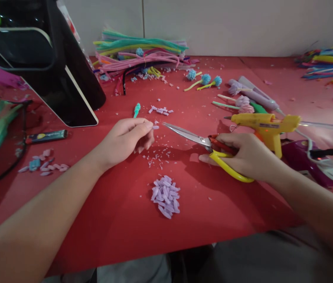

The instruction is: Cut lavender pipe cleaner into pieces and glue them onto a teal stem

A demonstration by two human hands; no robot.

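Between the thumb and fingertips of my left hand (132, 135) is pinched a small lilac piece of pipe cleaner (155, 127), its end poking out to the right. My right hand (243, 153) grips scissors (190, 135) with one red and one yellow handle. Their blades look nearly closed, and the tips point at the lilac piece from a short gap away. Tiny trimmings (157, 157) are scattered beneath. Nearer to me lies a pile of trimmed lilac pieces (165, 196). Short lilac cuttings (161, 110) and a teal twisted piece (137, 110) lie beyond my left hand.
A yellow glue gun (267, 124) lies just beyond my right hand, with cables at the right. A black container (74, 78) stands at the back left. Bundled pipe cleaners (143, 51) lie along the wall. Several small pompom flowers (205, 79) and a lighter (47, 136) rest on the red table.
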